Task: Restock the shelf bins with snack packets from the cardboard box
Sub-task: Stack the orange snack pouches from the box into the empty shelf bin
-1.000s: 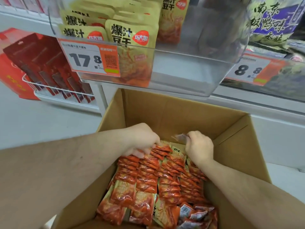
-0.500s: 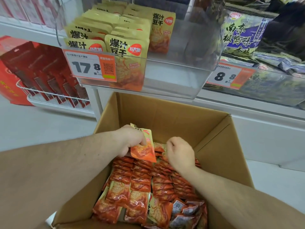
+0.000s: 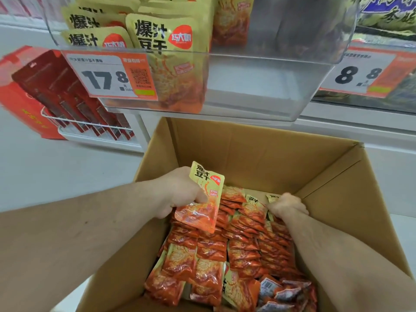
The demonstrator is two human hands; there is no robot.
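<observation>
1 packet (image 3: 201, 202) in left hand (image 3: 180, 193)

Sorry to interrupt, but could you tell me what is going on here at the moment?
A person is restocking snacks from an open cardboard box on the floor. The left hand holds one yellow-and-orange snack packet lifted above the rows of packets in the box. The right hand is down among those rows, gripping the top of another packet. Just above, the clear shelf bin with the 17.8 price tag has packets only on its left side.
</observation>
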